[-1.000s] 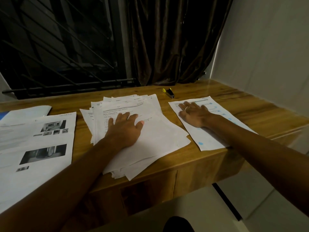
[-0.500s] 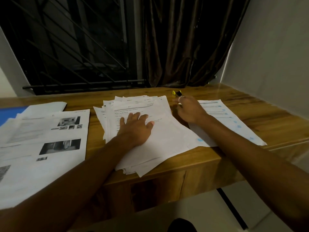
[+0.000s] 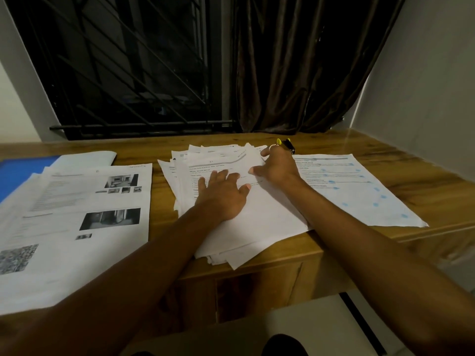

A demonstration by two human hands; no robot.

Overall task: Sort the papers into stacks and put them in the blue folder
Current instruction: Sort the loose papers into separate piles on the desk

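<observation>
A loose pile of white printed papers lies in the middle of the wooden desk, its near corner hanging over the front edge. My left hand rests flat on top of it, fingers spread. My right hand is at the pile's far right corner, thumb on the top sheet and fingers curled over its edge. A sorted stack with blue dots lies to the right. A stack with photo prints lies to the left. The blue folder shows at the far left, partly under paper.
A yellow and black highlighter lies just behind my right hand. A white sheet lies on the folder's far side. A barred window and a dark curtain stand behind the desk; a wall bounds it on the right.
My right hand left the blue-dotted stack and moved left to the far right corner of the middle pile. My left hand stayed flat on the pile.
</observation>
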